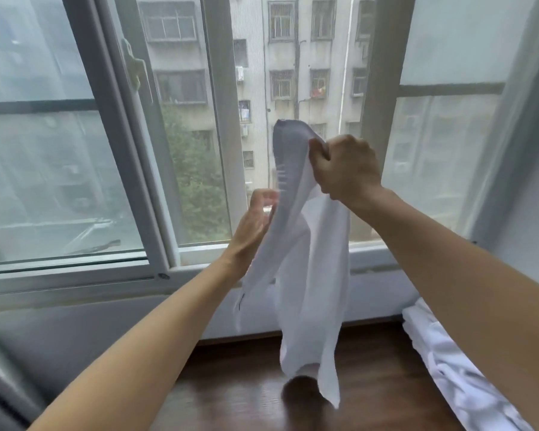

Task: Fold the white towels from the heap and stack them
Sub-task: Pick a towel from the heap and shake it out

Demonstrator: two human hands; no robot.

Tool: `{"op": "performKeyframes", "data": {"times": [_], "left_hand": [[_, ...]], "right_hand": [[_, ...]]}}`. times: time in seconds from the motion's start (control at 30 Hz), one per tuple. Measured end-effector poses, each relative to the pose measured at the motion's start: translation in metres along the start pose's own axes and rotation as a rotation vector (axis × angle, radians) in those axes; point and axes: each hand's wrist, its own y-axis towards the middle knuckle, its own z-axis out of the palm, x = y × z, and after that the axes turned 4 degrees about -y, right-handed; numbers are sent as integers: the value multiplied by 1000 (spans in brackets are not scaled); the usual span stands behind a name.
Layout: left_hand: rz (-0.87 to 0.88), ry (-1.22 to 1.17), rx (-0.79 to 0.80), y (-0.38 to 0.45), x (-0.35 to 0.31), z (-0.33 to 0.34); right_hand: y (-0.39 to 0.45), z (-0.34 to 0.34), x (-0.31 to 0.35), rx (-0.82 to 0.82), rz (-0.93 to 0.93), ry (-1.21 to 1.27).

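Note:
A white towel (305,275) hangs in the air in front of the window, crumpled and drooping down to just above the dark wooden table (240,384). My right hand (344,164) is raised high and pinches the towel's top edge in a closed fist. Lower and to the left, my left hand (252,225) touches the towel's left edge with its fingers loosely curled; the grip looks light and blurred. A heap of white towels (455,368) lies on the table at the right, partly hidden by my right forearm.
A large window with a white frame (156,188) fills the wall behind the table, its sill (106,275) running just beyond the towel. A sheer curtain (511,150) hangs at the right. The table's left part shows bare dark wood.

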Motion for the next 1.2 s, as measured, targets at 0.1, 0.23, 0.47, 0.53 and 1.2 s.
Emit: {"op": "performKeyframes", "data": {"times": [0.1,0.23,0.47,0.53,1.2], "left_hand": [[158,213,74,-12,7,13],[201,419,159,-15,6,24],[419,767,174,-33,28,67],[416,870,90,-30,46,86],[-89,510,-87,44,42,100]], "right_hand": [[4,-2,4,-41,38,0],[12,-9,-1,-71,60,-60],[30,-38,-24,-89,159,-63],[36,-45,-28,-92,165,-38],[47,-88,-70,180,-24,706]]}}
